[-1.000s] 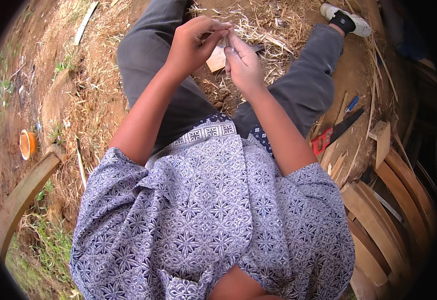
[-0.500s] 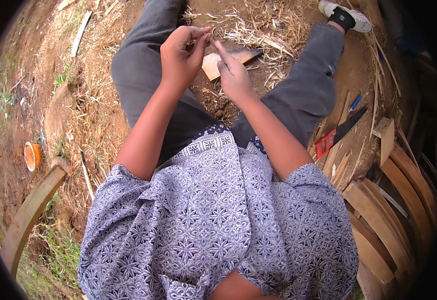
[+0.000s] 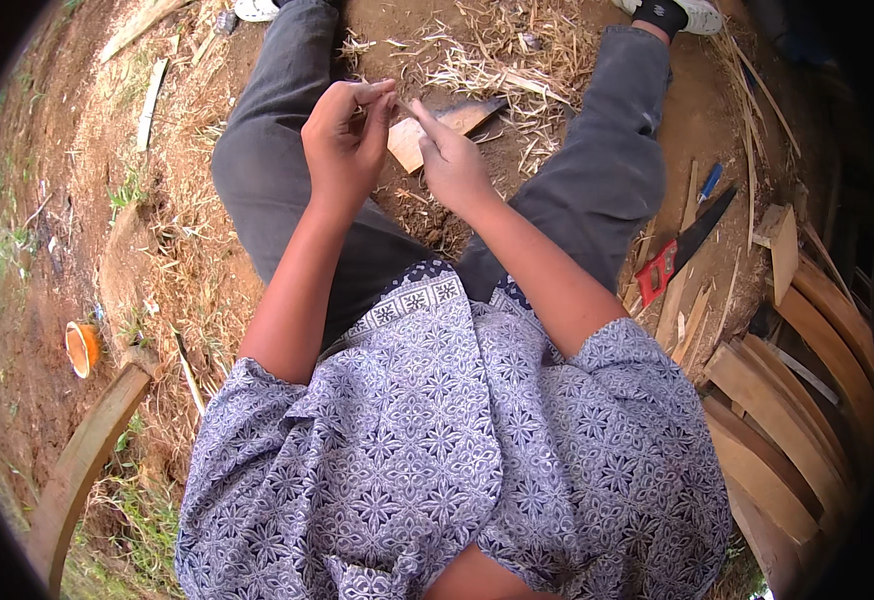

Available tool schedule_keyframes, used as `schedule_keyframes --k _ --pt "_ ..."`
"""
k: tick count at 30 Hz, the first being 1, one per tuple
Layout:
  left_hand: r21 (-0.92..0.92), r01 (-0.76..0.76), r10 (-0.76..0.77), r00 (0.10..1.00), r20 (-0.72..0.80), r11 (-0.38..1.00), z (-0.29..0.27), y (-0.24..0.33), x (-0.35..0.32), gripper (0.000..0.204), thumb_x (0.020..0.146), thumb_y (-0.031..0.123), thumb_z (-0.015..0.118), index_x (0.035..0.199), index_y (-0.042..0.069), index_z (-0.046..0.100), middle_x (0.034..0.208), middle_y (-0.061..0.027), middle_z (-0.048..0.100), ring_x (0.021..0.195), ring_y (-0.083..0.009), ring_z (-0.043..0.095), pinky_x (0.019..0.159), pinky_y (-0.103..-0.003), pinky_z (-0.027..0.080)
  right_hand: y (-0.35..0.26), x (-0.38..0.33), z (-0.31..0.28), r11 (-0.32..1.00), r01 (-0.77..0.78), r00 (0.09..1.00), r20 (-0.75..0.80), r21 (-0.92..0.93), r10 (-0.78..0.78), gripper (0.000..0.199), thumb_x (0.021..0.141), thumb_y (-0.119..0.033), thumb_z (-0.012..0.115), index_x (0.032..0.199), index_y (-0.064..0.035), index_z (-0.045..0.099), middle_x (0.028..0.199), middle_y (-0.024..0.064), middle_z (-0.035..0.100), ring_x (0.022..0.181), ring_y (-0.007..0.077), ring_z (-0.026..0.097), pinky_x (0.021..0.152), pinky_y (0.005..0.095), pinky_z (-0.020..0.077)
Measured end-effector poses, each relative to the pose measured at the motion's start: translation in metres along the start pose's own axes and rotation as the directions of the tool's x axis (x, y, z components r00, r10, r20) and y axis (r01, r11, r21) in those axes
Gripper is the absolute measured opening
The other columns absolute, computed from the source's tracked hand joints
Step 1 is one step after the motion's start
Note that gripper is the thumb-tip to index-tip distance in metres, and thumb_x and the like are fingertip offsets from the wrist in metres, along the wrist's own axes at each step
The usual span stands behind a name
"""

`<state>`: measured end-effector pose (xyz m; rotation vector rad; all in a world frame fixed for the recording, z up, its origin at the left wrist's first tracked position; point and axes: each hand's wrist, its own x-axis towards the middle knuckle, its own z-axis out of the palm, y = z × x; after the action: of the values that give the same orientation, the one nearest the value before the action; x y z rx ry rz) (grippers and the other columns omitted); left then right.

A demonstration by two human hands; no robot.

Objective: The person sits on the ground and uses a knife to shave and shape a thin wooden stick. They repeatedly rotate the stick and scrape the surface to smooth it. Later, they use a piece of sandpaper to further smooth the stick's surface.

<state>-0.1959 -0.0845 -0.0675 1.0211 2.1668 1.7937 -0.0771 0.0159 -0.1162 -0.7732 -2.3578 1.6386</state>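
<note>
At eleven o'clock, the left hand (image 3: 347, 145) pinches thumb and fingertips together. At twelve, the right hand (image 3: 455, 178) points its fingers toward them; whether it grips anything, I cannot tell. A wooden board (image 3: 462, 120) lies just beyond it, also at twelve. A red-handled saw (image 3: 699, 236) lies near three, a bowl (image 3: 83, 350) at nine.

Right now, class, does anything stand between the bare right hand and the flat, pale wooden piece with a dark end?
Nothing visible stands between the bare right hand and the flat, pale wooden piece with a dark end; thin, straw-coloured shavings lie beyond it.
</note>
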Motion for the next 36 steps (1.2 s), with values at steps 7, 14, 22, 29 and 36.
schedule_keyframes --k 7,14,22,29,36 --pt "-0.081 0.063 -0.063 0.998 -0.002 0.995 -0.003 0.002 -0.003 0.002 0.096 -0.003 0.062 0.097 -0.004 0.061 0.1 -0.0073 0.068 0.093 -0.0106 0.067 0.082 -0.023 0.055 0.034 0.006 -0.001 0.996 -0.01 0.998 0.061 -0.086 0.015 0.051 0.098 -0.006 0.044 0.149 -0.0061 0.043 0.141 0.0258 0.052 0.127 0.0353 0.056 0.105 0.0385 0.0448" --pt "-0.174 0.028 -0.035 0.999 -0.039 0.984 -0.003 0.003 -0.001 0.004 0.094 -0.006 0.062 0.098 -0.006 0.064 0.097 -0.0089 0.067 0.087 -0.0114 0.068 0.076 -0.024 0.058 0.036 -0.007 0.002 0.987 -0.102 0.994 0.03 -0.123 0.106 0.05 0.099 -0.007 0.044 0.149 -0.0031 0.041 0.141 0.0255 0.053 0.131 0.0341 0.054 0.109 0.0383 0.0415" --pt "-0.161 0.094 -0.093 0.996 0.014 0.983 -0.008 -0.002 -0.003 0.002 0.099 -0.002 0.059 0.1 -0.003 0.06 0.103 -0.0096 0.068 0.094 -0.0124 0.067 0.086 -0.029 0.06 0.054 0.006 0.007 0.979 -0.17 0.984 0.031 -0.113 0.174 0.049 0.097 -0.005 0.049 0.146 -0.0038 0.046 0.139 0.0219 0.056 0.127 0.0316 0.057 0.105 0.0368 0.0453" --pt "-0.158 0.103 -0.101 0.995 0.02 0.982 -0.006 -0.002 -0.012 0.004 0.099 -0.001 0.058 0.102 -0.004 0.058 0.108 -0.0118 0.066 0.097 -0.0142 0.068 0.089 -0.031 0.06 0.064 -0.002 0.011 0.983 -0.164 0.986 0.01 0.086 0.164 0.048 0.097 0.0 0.047 0.145 0.0018 0.046 0.14 0.0216 0.057 0.133 0.0304 0.053 0.11 0.0359 0.0415" --pt "-0.191 0.15 -0.162 0.986 -0.048 0.97 -0.005 0.001 -0.011 0.002 0.097 -0.004 0.06 0.097 -0.004 0.058 0.1 -0.0085 0.068 0.092 -0.0111 0.067 0.082 -0.026 0.056 0.043 -0.002 0.008 0.98 -0.116 0.993 0.016 0.164 0.115 0.049 0.097 -0.002 0.049 0.146 0.0011 0.045 0.138 0.0215 0.058 0.13 0.0298 0.056 0.109 0.0345 0.0424"
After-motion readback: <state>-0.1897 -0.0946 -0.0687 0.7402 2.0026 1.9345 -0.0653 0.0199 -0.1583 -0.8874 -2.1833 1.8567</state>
